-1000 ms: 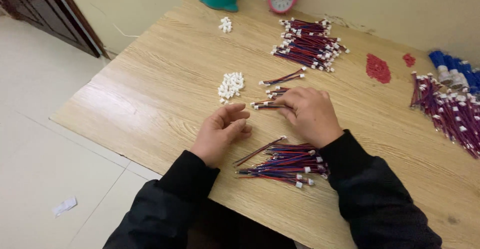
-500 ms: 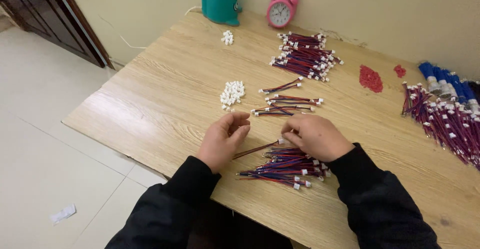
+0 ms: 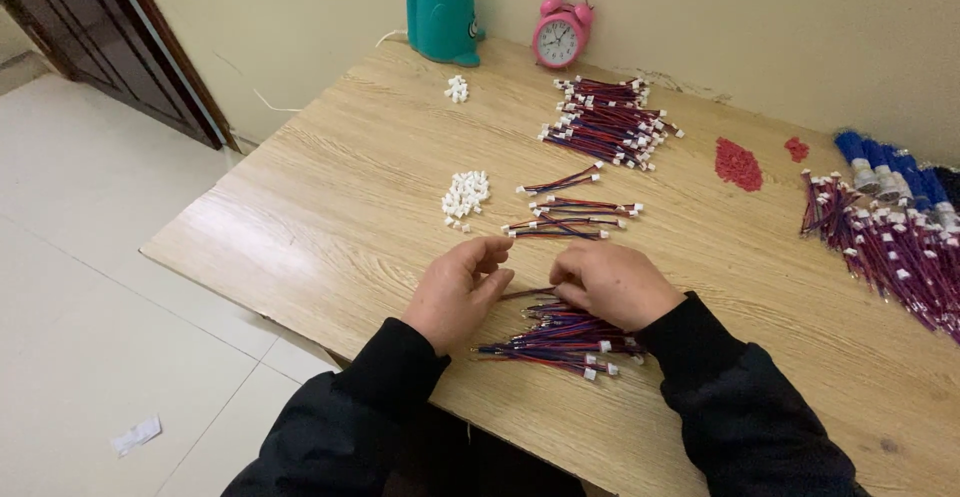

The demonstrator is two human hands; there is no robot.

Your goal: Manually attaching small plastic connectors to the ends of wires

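I see my left hand (image 3: 462, 287) and right hand (image 3: 612, 282) resting close together on the wooden bench (image 3: 330, 197), a single red-and-blue wire lead (image 3: 528, 293) stretched between them. Both grips are pressed together, each pinching one end of that lead. Just beneath my right hand lies a heap of similar leads (image 3: 560, 342). A small pile of white connectors (image 3: 465, 195) sits beyond my left hand, near a few finished leads (image 3: 572, 217).
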